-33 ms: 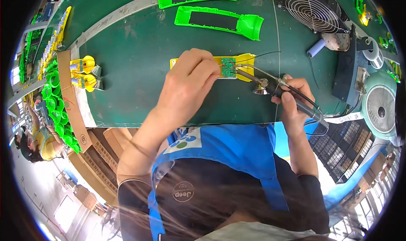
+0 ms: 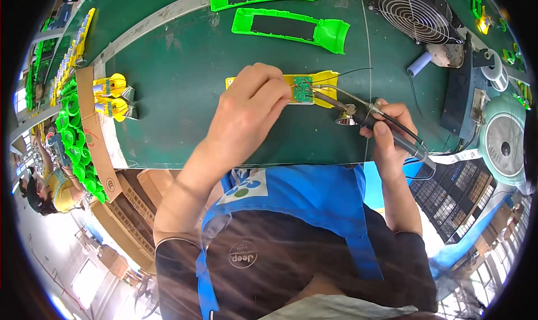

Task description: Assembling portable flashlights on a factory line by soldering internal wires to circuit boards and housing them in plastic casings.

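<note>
A small green circuit board (image 2: pixel 303 89) lies in a yellow plastic housing (image 2: pixel 326 77) on the bench. At the board's left edge, my left hand (image 2: pixel 246 109) is closed in a pinch on a thin red wire (image 2: pixel 293 86), mostly hidden by the fingers. My right hand (image 2: pixel 392 128) grips a soldering iron (image 2: pixel 367 120) with a thin metal solder-feed tube along it; both tips reach the board from the right. Below the iron sits a shiny reflector cup (image 2: pixel 345 118), partly covered. A loose black wire (image 2: pixel 350 72) extends right from the housing.
Two green housings (image 2: pixel 291 29) lie at the far side. A metal-grilled fan (image 2: pixel 417 14), a purple cylindrical cell (image 2: pixel 419 64) and a dark soldering station (image 2: pixel 462 101) stand right. Yellow lamp parts (image 2: pixel 115 98) and a cardboard flap (image 2: pixel 96 129) are left. A green round fan (image 2: pixel 503 143) stands at lower right.
My left wrist and forearm have shifted very slightly to the left, with the fingertips in the same place. The soldering iron stays at the board.
</note>
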A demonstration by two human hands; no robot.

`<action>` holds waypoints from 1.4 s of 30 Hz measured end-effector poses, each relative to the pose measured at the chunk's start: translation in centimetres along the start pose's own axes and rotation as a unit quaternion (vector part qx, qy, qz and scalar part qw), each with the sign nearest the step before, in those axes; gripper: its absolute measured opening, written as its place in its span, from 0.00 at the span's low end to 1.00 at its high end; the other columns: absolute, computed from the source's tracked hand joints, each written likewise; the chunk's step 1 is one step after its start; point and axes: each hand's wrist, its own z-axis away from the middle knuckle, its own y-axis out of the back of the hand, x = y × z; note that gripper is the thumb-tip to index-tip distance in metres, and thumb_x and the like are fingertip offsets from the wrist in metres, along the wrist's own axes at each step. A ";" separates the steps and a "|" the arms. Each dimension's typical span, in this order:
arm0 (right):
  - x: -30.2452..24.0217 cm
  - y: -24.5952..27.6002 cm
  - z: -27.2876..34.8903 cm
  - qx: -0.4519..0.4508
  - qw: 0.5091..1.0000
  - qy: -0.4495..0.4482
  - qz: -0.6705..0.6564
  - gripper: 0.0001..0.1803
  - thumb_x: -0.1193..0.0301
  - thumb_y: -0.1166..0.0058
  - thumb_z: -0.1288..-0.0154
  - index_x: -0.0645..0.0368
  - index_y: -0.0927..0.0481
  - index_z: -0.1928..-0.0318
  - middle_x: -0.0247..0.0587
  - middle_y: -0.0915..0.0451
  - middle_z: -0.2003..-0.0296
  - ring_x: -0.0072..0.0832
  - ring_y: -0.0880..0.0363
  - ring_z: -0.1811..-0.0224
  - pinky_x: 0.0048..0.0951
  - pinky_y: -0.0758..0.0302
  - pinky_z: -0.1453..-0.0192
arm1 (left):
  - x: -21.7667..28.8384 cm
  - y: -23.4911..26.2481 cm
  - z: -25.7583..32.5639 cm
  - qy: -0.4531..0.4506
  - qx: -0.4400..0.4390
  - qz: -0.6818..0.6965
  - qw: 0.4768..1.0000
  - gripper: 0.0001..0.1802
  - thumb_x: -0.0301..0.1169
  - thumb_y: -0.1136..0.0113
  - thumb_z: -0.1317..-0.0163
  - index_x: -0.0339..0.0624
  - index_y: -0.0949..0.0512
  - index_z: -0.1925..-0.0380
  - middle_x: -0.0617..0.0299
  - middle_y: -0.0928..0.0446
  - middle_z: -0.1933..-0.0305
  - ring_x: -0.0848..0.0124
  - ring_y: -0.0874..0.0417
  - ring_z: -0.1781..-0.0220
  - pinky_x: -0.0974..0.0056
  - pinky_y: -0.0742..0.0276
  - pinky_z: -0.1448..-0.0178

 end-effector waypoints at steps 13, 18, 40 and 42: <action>-0.1 -0.2 0.1 -0.021 0.999 -0.028 0.024 0.10 0.72 0.43 0.38 0.66 0.28 0.62 0.40 0.25 0.69 0.21 0.21 0.72 0.19 0.23 0.66 | 0.7 -1.6 -0.2 -0.022 0.017 -0.146 0.989 0.12 0.18 0.38 0.57 0.37 0.28 0.72 0.56 0.31 0.63 0.61 0.28 0.66 0.59 0.27 0.62; 0.1 0.2 0.1 -0.033 0.998 -0.041 0.044 0.14 0.67 0.41 0.37 0.65 0.28 0.60 0.40 0.25 0.65 0.21 0.20 0.72 0.18 0.20 0.66 | 0.5 -1.5 -0.5 -0.016 0.007 -0.143 0.990 0.13 0.18 0.37 0.58 0.36 0.28 0.72 0.56 0.30 0.63 0.60 0.28 0.65 0.59 0.27 0.62; -0.1 0.1 0.0 -0.010 0.999 -0.032 -0.011 0.08 0.78 0.43 0.40 0.67 0.26 0.61 0.40 0.24 0.69 0.24 0.19 0.70 0.22 0.22 0.64 | 0.8 -1.3 -1.0 0.007 -0.006 -0.134 0.991 0.14 0.16 0.37 0.59 0.40 0.31 0.73 0.58 0.28 0.63 0.58 0.25 0.65 0.58 0.27 0.64; -0.2 0.1 0.2 0.007 0.998 -0.049 -0.028 0.08 0.78 0.44 0.39 0.68 0.27 0.61 0.41 0.23 0.67 0.26 0.18 0.69 0.24 0.22 0.65 | 0.8 -1.3 -1.0 0.006 -0.005 -0.130 0.991 0.14 0.16 0.37 0.59 0.40 0.31 0.73 0.57 0.28 0.63 0.58 0.25 0.64 0.58 0.27 0.64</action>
